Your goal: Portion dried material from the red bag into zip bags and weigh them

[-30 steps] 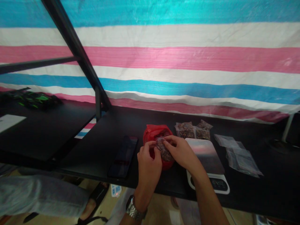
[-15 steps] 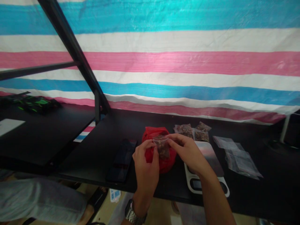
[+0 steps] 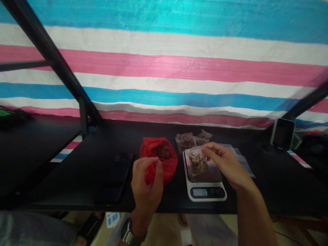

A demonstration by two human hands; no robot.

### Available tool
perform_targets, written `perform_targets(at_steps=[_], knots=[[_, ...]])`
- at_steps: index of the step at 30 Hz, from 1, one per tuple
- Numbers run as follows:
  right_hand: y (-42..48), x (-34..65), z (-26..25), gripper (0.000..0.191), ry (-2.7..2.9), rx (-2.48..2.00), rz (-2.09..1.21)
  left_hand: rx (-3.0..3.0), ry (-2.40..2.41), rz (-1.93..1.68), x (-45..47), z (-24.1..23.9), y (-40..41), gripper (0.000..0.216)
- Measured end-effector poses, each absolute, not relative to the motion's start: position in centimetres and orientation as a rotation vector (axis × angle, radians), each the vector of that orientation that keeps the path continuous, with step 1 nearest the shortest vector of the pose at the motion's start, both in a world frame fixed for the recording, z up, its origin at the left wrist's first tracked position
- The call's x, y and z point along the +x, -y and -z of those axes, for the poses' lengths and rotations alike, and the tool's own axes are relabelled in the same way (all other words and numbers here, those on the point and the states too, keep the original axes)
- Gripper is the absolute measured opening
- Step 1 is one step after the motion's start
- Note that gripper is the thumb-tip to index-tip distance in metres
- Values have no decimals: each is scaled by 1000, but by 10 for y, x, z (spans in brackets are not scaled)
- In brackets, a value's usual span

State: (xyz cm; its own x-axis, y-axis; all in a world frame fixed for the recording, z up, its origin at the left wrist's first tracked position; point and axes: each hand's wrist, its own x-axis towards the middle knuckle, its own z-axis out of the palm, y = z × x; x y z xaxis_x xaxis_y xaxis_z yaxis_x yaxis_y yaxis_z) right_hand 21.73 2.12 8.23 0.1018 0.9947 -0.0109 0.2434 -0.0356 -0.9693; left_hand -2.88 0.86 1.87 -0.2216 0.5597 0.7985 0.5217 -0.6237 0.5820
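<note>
A small clear zip bag (image 3: 197, 163) of dried brown bits is pinched at its top edge by my right hand (image 3: 222, 160). It is over the metal plate of the white kitchen scale (image 3: 205, 199); I cannot tell whether it rests on the plate. My left hand (image 3: 147, 182) is at the near side of the red plastic bag (image 3: 172, 165), thumb and forefinger apart with nothing seen between them. Inside the open red bag are dark dried bits and a small round object (image 3: 167, 152). The scale's display is lit, its digits too blurred to read.
Several filled zip bags (image 3: 185, 139) lie behind the scale. Flat clear bags (image 3: 243, 162) lie right of it, partly behind my right hand. A dark phone-like slab (image 3: 115, 181) is left of the red bag. A dark-screened device (image 3: 283, 134) stands far right on the black table (image 3: 123, 131).
My right hand has carried the filled zip bag from above the red bag to the scale. My left hand has let go of it. The view has swung right.
</note>
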Motion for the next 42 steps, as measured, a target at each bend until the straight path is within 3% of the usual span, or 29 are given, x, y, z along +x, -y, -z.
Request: perform_targets(at_steps=[3,8,12,24,42], knots=[[-21,237,-66,33,1321,-1600,-1011,1966,-1422,-2010,-30,-19,-10,13],[-24,251,-47,29,1477,-1903,-478,1960,-1481,-1977,-27,-17,-12,10],[-24,257,-46,34,1494,-1848,-374,2016,-1483,-1999,-23,-17,-13,10],[-34,280,-35,45,1243,-1838,-335,2099,-1521,-2057,-25,-15,-18,15],[-36,269,-37,33,1447,-1728,-473,2142,-1512,-2042,-20,-13,-20,15]])
